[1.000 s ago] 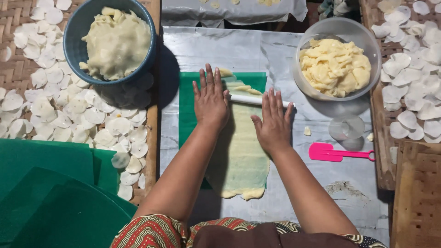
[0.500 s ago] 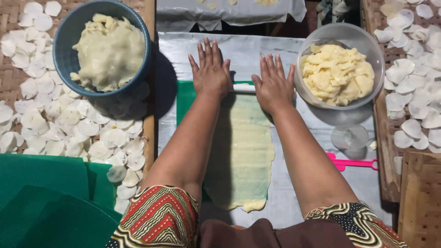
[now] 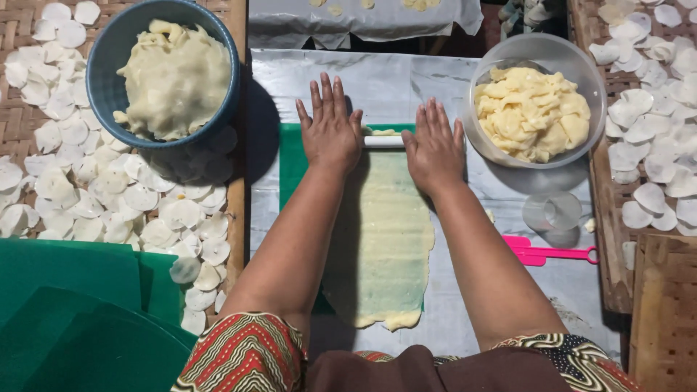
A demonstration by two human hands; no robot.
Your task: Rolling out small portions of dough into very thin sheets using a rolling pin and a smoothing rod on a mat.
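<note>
Both hands have pushed the white rolling pin (image 3: 383, 141) farther up the dough sheet (image 3: 381, 239); left hand (image 3: 330, 131) and right hand (image 3: 434, 149) lie flat, fingers spread.

L hand (image 3: 330, 131) + R hand (image 3: 433, 149) pushed fwd | rolling pin (image 3: 383, 141) now at dough sheet (image 3: 381, 239) far end

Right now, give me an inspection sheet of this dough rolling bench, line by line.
Surface: grey sheet-covered table, green mat under the dough.
Job's things: thin dough sheet rolled long; white rolling pin at its far end.
Clutter: blue bowl of dough, clear bowl of dough scraps, pink cutter, clear cup.
Hands: left hand and right hand flat on the pin.
Cables: nothing seen.
Surroundings: woven trays of white dough discs on both sides.
</note>
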